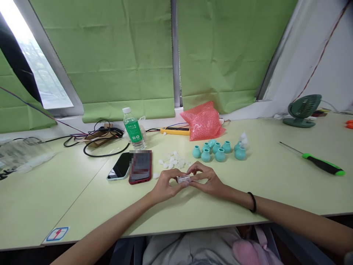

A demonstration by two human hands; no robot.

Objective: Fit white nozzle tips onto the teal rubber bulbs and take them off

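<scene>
Between my two hands is a small clear plastic tube-like piece (183, 179), lying nearly level just above the table's front part. My left hand (168, 186) pinches its left end, while the fingers of my right hand (207, 180) close on its right end. Just beyond my hands lies a scatter of small white translucent pieces (173, 160). Several small turquoise vase-shaped pots (220, 155) stand behind my right hand. White translucent pieces (243, 138) sit on top of the pots at the right of that group.
Left of my hands lie a red-cased phone (140, 167) and a light-cased phone (119, 167). A water bottle (134, 129), black cables (107, 132), a yellow power strip (175, 131) and a pink bubble-wrap bag (204, 122) line the back. At right are a screwdriver (322, 163) and a green fan (303, 110).
</scene>
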